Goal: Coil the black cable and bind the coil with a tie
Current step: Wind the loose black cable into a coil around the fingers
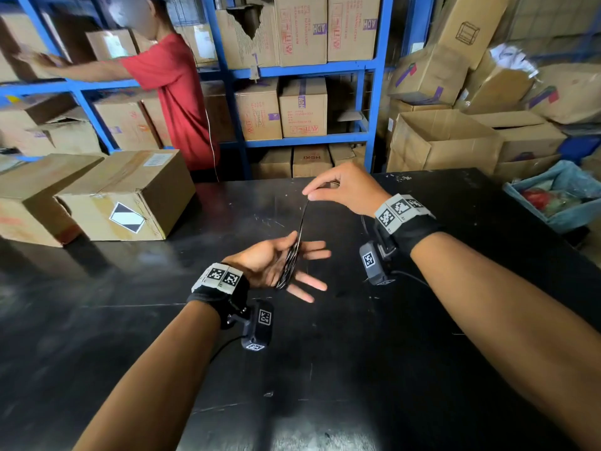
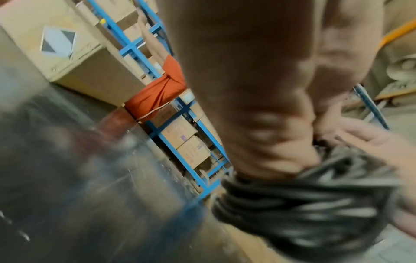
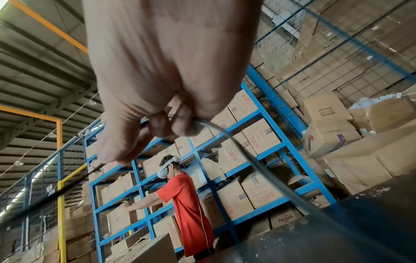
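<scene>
Here the left hand (image 1: 276,260) lies palm up above the black desk (image 1: 357,369), fingers spread, with the black cable (image 1: 294,255) looped in several turns across its palm. The right hand (image 1: 344,187), raised just beyond it, pinches the running strand between thumb and forefinger. The winding looks well along. Each new turn should probably land flat beside the others under light tension, without twist. No tie is visible.

Shelf boxes (image 1: 303,107) are showing "ADH" on purple labels. A low box (image 1: 311,161) is reading "HOKI", upside down. A table box (image 1: 130,195) is bearing a black-and-white diamond label (image 1: 127,217).
</scene>
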